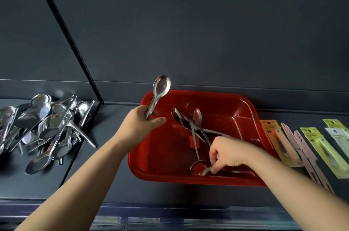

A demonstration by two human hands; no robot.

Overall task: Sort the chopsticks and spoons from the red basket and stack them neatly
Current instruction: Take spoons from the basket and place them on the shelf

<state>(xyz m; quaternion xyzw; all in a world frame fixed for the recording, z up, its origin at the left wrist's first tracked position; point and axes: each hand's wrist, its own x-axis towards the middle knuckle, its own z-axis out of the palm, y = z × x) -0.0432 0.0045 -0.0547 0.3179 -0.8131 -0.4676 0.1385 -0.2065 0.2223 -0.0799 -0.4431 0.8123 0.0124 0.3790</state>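
Note:
A red basket stands on the dark shelf at centre right. Several metal spoons lie crossed inside it. My left hand hovers over the basket's left rim and grips the handle of a steel spoon, bowl pointing up. My right hand reaches into the basket's near right corner and pinches the handle of another spoon lying on the bottom. No chopsticks are visible.
A loose pile of metal spoons lies on the shelf at far left, past a black upright post. Packaged items in orange, pink and yellow lie in a row right of the basket. A dark wall stands behind.

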